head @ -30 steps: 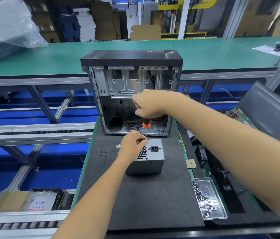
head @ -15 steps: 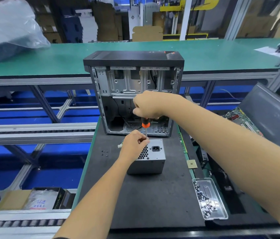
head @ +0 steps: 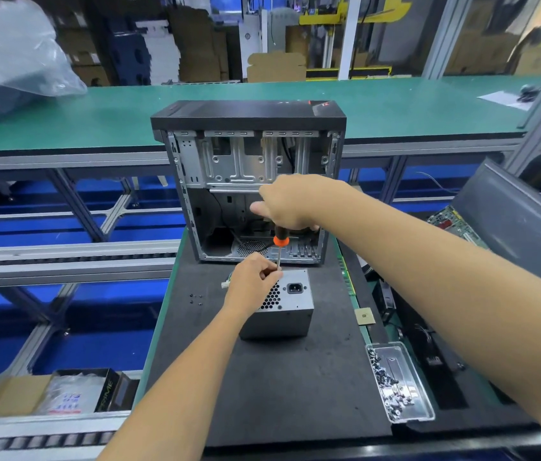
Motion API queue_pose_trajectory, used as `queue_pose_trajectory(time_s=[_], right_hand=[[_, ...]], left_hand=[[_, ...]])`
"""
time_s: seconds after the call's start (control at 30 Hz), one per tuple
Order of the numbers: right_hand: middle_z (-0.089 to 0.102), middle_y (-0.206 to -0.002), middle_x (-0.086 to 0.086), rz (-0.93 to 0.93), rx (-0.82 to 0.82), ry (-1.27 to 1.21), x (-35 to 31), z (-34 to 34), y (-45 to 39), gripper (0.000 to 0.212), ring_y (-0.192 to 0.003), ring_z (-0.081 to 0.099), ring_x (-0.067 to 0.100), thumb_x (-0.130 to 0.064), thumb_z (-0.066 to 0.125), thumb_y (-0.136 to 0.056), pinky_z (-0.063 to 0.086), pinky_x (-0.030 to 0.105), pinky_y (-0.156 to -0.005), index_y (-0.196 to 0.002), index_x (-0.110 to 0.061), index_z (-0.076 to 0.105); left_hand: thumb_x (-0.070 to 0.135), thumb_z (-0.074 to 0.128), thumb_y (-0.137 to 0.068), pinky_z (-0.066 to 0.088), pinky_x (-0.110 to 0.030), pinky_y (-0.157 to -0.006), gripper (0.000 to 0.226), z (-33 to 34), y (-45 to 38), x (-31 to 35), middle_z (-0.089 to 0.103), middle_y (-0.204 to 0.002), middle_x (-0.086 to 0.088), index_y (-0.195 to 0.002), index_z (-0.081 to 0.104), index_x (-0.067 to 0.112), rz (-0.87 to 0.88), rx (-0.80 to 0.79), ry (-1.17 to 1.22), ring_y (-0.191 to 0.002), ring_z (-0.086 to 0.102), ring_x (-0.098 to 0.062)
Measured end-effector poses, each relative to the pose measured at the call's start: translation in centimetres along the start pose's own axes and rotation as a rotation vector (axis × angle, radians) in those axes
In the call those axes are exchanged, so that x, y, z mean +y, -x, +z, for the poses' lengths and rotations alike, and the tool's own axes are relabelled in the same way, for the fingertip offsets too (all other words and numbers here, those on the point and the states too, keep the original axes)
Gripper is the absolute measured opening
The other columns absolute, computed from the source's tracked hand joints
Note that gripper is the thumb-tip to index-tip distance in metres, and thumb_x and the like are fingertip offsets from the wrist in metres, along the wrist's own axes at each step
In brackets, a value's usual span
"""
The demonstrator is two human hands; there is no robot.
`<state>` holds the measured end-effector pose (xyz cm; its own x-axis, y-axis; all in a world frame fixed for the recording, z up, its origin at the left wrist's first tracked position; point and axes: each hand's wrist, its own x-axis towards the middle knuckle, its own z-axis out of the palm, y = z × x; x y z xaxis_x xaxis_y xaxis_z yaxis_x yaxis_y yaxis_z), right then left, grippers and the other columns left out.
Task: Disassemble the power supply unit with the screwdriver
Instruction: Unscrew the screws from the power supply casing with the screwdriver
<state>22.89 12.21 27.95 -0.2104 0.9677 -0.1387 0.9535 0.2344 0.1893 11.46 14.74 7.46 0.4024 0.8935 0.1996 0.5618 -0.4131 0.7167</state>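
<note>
Now keep right hand [head: 290,202] clamped on screwdriver [head: 280,242] upright, left hand [head: 252,281] pinching shaft at power supply unit [head: 287,306] far edge, turning steadily.

Partial lettering "PRIME" is read on the side of a black carton [head: 109,389] at near left. Print on the bag inside it is noted as illegible.

Grey sheet-metal box power supply unit [head: 284,306] sits on black mat, socket face up, with honeycomb vent holes and black power inlet; white connector pokes out at its far left. Black-handled screwdriver with orange collar and thin steel shaft [head: 279,247] stands near upright, tip at unit's top far edge.
</note>
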Motion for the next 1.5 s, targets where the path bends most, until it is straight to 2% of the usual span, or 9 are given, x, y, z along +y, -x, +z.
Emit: queue_pose_trajectory(time_s=[0.23,0.33,0.43,0.7,0.87,0.97,1.23,1.37,1.5], right_hand=[[0.051,-0.087,-0.008,-0.164,-0.104,-0.327,0.7,-0.5,-0.1,0.027,-0.076,0.047,0.011,-0.01,0.062,-0.082,0.036,0.029,-0.06,-0.105,-0.019,0.051],[0.058,-0.084,-0.004,-0.133,-0.075,-0.334,0.5,-0.2,-0.1,0.015,-0.074,0.056,0.013,-0.019,0.06,-0.083,0.043,0.03,-0.058,-0.096,-0.016,0.054],[0.06,-0.051,0.007,0.02,-0.033,-0.239,0.4,0.1,-0.5,0.054,-0.053,0.062,0.022,-0.057,0.042,-0.094,0.044,0.031,-0.052,-0.073,-0.008,0.053],[0.064,-0.092,0.016,-0.057,-0.127,-0.281,0.6,-0.4,-0.2,0.027,-0.073,0.05,0.023,-0.011,0.057,-0.079,0.042,0.034,-0.057,-0.102,0.0,0.063],[0.062,-0.08,0.006,-0.019,-0.1,-0.312,0.7,0.0,0.0,0.028,-0.06,0.069,0.022,-0.041,0.049,-0.093,0.052,0.032,-0.062,-0.086,-0.013,0.051],[0.054,-0.067,0.009,-0.009,-0.097,-0.139,0.2,0.0,-0.1,0.027,-0.054,0.061,0.024,-0.018,0.033,-0.102,0.049,0.033,-0.055,-0.081,-0.01,0.048],[0.053,-0.081,-0.011,-0.158,-0.062,-0.335,1.1,0.0,0.1,0.021,-0.072,0.047,0.006,-0.006,0.059,-0.079,0.035,0.025,-0.057,-0.094,-0.019,0.053],[0.055,-0.078,-0.005,-0.115,-0.014,-0.332,1.1,0.6,0.2,0.007,-0.07,0.052,0.013,-0.021,0.057,-0.085,0.04,0.03,-0.059,-0.088,-0.016,0.053],[0.055,-0.073,0.002,0.026,0.046,-0.211,0.9,0.8,0.0,0.025,-0.056,0.058,0.016,-0.026,0.037,-0.1,0.042,0.027,-0.049,-0.077,-0.019,0.044]], left_hand=[[0.029,0.07,-0.083,0.035,-0.009,-0.058,0.024,0.4,-0.3,-0.6,0.055,-0.079,0.016,-0.066,0.054,0.037,0.0,0.009,0.01,-0.07,0.051,0.001],[0.029,0.069,-0.083,0.036,-0.009,-0.059,0.023,0.3,-0.3,-0.4,0.056,-0.081,0.016,-0.067,0.055,0.039,0.0,0.004,0.002,-0.069,0.051,-0.001],[0.031,0.069,-0.084,0.037,-0.008,-0.06,0.02,0.2,-0.3,-0.3,0.055,-0.081,0.017,-0.07,0.057,0.04,0.002,0.0,-0.021,-0.069,0.051,-0.001],[0.028,0.069,-0.085,0.036,-0.01,-0.062,0.008,0.1,-0.3,-0.4,0.058,-0.084,0.011,-0.078,0.066,0.025,-0.008,-0.013,-0.012,-0.069,0.051,-0.003],[0.028,0.07,-0.085,0.036,-0.01,-0.061,0.009,0.1,-0.2,-0.2,0.058,-0.084,0.012,-0.078,0.064,0.027,-0.016,-0.006,-0.013,-0.07,0.051,-0.002],[0.029,0.069,-0.085,0.035,-0.01,-0.06,0.01,0.2,-0.1,-0.2,0.056,-0.082,0.013,-0.077,0.062,0.029,-0.013,-0.007,-0.015,-0.07,0.052,-0.002],[0.027,0.069,-0.084,0.039,-0.016,-0.065,0.016,0.3,-0.2,-0.3,0.061,-0.085,0.009,-0.073,0.059,0.03,-0.022,-0.004,0.013,-0.069,0.051,-0.006],[0.027,0.069,-0.085,0.038,-0.015,-0.064,0.011,0.3,-0.2,-0.3,0.06,-0.085,0.009,-0.077,0.062,0.027,-0.019,-0.001,0.006,-0.069,0.051,-0.005],[0.027,0.069,-0.085,0.036,-0.013,-0.063,0.012,0.2,-0.1,-0.3,0.059,-0.085,0.01,-0.077,0.061,0.029,-0.023,-0.007,0.001,-0.07,0.051,-0.004]])
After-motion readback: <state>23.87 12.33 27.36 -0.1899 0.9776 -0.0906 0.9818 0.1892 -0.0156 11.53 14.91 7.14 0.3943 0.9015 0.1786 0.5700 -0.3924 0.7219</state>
